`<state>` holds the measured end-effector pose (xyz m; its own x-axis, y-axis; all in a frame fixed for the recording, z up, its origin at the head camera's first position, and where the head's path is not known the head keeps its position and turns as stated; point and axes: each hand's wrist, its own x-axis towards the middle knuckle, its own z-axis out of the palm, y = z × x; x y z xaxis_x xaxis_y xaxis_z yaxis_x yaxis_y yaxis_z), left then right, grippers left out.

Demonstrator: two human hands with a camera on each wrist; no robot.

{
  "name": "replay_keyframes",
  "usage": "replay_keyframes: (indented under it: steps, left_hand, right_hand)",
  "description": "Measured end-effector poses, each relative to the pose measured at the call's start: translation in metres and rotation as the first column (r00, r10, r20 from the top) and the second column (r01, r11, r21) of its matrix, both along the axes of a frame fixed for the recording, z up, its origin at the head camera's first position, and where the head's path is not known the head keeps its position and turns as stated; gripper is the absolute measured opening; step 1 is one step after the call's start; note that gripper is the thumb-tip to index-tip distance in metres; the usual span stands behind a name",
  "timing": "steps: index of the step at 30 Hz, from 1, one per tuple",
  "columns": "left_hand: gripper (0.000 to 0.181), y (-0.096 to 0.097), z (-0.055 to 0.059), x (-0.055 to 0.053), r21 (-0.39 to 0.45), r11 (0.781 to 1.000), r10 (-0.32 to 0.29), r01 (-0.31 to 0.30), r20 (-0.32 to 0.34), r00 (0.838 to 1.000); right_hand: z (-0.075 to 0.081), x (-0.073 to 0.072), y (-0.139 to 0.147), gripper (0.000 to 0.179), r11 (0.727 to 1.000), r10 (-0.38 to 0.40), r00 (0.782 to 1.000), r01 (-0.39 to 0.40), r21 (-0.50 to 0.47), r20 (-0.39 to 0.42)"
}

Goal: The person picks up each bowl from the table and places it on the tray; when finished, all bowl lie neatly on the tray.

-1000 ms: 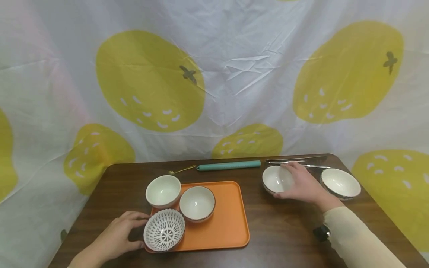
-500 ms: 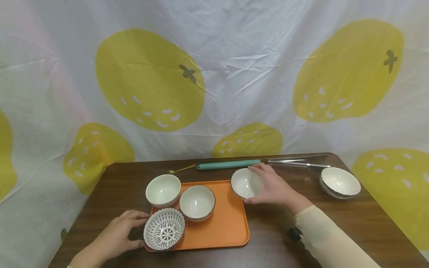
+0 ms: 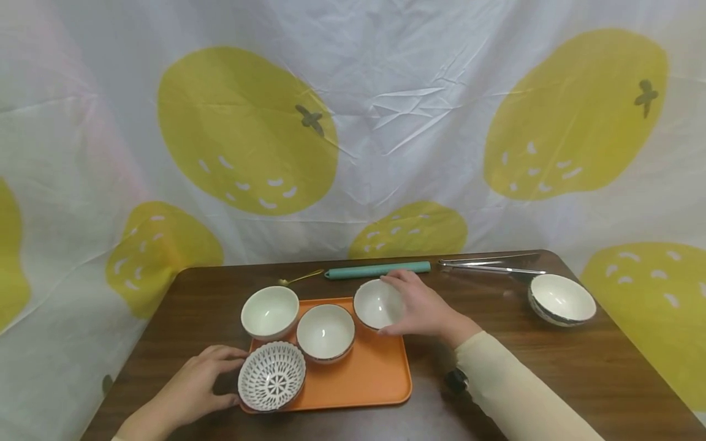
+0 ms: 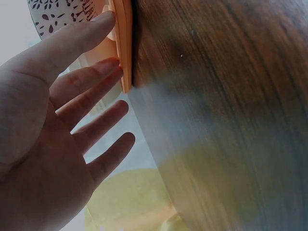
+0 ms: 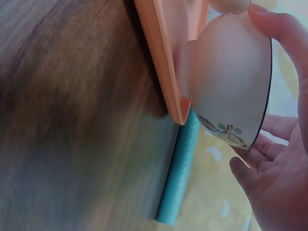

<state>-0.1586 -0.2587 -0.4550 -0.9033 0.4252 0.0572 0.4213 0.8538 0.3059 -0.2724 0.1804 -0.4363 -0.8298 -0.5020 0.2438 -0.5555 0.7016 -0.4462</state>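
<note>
My right hand (image 3: 421, 303) grips a white bowl (image 3: 376, 304) by its rim, at the back right of the orange tray (image 3: 375, 380). In the right wrist view this bowl (image 5: 233, 72) shows a dark rim and a small leaf pattern, its base close over the tray. My left hand (image 3: 198, 380) has its fingers extended, fingertips right at the tray's left edge beside a black-and-white patterned bowl (image 3: 272, 375); the left wrist view shows thumb and fingers apart. A plain white bowl (image 3: 270, 312) and a dark-rimmed white bowl (image 3: 325, 332) also sit on the tray.
Another bowl (image 3: 561, 300), white inside and dark outside, stands at the table's right side. Along the back edge lie a gold spoon (image 3: 300, 278), a teal stick (image 3: 377, 269) and metal tongs (image 3: 491, 268). A fruit-print curtain (image 3: 408, 141) hangs behind the table (image 3: 496, 361).
My right hand has carried the white bowl leftward from the table, near the tongs, to over the tray's back right. The left hand stays at the tray's left edge.
</note>
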Motion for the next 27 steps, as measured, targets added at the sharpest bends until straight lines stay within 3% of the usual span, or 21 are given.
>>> replay_keyframes:
  steps: [8,17,22,27]
  left_hand:
    - [0.06,0.0,-0.001,-0.001,-0.001,1.0,-0.028,0.028,-0.027,0.999]
    - [0.059,0.0,-0.001,0.0,-0.005,1.0,-0.006,0.006,-0.023,1.0]
    - [0.06,0.001,0.0,0.0,-0.002,1.0,0.001,-0.001,-0.003,1.0]
    - [0.06,0.001,0.0,0.0,-0.004,1.0,-0.008,0.008,-0.008,1.0]
  right_hand:
    - [-0.006,-0.004,-0.005,0.109,1.0,-0.003,1.0,0.002,0.03,0.027]
    - [-0.007,-0.006,-0.002,0.109,0.999,0.03,0.997,-0.032,0.021,0.065]
    - [-0.008,0.0,0.006,0.112,1.0,0.026,0.998,-0.025,-0.018,0.057]
    - [-0.007,0.011,0.021,0.103,0.999,-0.024,1.0,0.025,-0.032,0.015]
